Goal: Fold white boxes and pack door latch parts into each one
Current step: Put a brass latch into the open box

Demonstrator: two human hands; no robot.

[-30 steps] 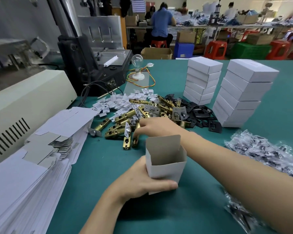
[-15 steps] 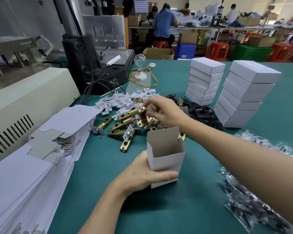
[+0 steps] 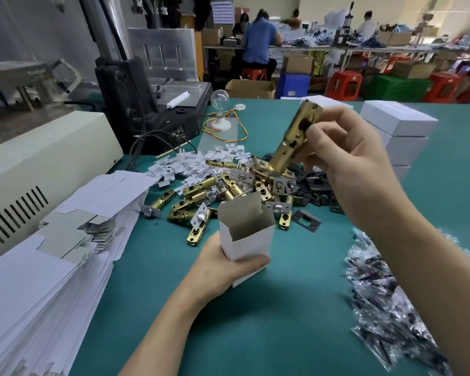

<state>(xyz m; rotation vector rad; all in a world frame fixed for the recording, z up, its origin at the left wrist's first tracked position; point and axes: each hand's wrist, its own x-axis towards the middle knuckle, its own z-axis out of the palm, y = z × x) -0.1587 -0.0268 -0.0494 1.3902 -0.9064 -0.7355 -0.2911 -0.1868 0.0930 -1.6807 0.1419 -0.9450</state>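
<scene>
We log a teal-green table top (image 3: 255,321) across the foreground. At its left edge sits a cream machine housing (image 3: 52,158) with vent slots, and behind that a dark press (image 3: 136,104). 1 bare bulb (image 3: 219,97) stands in a white socket beside the press. Far side of the room: a long workbench (image 3: 337,48), a pale wall (image 3: 323,6) above it, red stools (image 3: 343,84), a blue crate (image 3: 295,84) and a green crate (image 3: 399,89). 1 person in a blue top (image 3: 258,44) sits at the bench, back to us. Lighting is even.
</scene>
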